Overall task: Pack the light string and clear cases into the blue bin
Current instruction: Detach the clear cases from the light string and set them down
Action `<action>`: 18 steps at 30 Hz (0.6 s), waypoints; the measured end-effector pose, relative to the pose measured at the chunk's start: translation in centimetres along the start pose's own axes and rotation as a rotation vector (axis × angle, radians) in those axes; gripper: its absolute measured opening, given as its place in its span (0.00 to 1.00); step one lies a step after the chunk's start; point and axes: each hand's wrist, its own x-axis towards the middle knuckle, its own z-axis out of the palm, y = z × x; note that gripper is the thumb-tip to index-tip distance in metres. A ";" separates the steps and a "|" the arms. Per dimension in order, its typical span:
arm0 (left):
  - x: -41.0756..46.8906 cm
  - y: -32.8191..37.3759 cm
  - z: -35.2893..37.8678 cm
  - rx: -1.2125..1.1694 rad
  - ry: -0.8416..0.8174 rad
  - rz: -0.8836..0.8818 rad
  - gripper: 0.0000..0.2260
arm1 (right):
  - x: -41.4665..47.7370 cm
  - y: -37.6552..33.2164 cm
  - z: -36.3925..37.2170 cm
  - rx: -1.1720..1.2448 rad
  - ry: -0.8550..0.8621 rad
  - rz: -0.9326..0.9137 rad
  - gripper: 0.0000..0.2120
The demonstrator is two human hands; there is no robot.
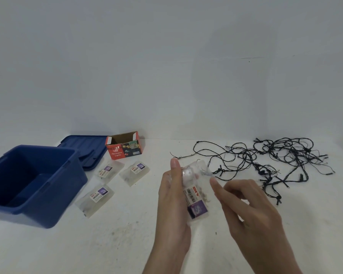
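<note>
Our left hand (172, 196) grips a clear plastic case (196, 194) labelled "DIY"; its small print is unreadable. Our right hand (251, 210) touches the case's edge, but we cannot tell whether it grips. Three more clear cases (96, 196) lie on the white table (127, 244) beside the open blue plastic bin (48, 206), which is cut off at left. The tangled black light string (275, 161) lies at right. A red cardboard carton (125, 150) reads "LED Decorative Lights".

Tangled string (264, 170), clear cases (96, 198), open bin (48, 211)

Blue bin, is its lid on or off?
Off. The blue bin stands open at the top, and its lid lies flat on the table just behind it.
</note>
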 end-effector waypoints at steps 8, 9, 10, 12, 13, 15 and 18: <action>0.1 -0.2 -0.4 0.070 -0.012 0.002 0.23 | 0.3 -0.3 -0.2 0.108 -0.088 -0.041 0.14; 0.2 -0.2 -0.5 0.079 -0.009 -0.001 0.23 | 0.4 -0.4 -0.3 0.160 -0.101 -0.035 0.15; 0.3 -0.3 -0.6 0.089 0.001 -0.006 0.22 | 0.4 -0.5 -0.5 0.210 -0.120 -0.028 0.16; 0.4 -0.2 -0.7 0.103 0.010 -0.013 0.20 | 0.5 -0.7 -0.6 0.274 -0.142 -0.001 0.18; 0.4 -0.2 -0.6 0.108 0.009 -0.015 0.19 | 0.5 -0.8 -0.6 0.294 -0.132 0.025 0.17; 0.3 -0.2 -0.6 0.101 0.000 -0.023 0.19 | 0.6 -1.0 -0.5 0.328 -0.077 0.090 0.15; 0.1 -0.2 -0.7 0.081 -0.047 -0.034 0.23 | 1.0 -1.5 -0.2 0.350 0.010 0.158 0.13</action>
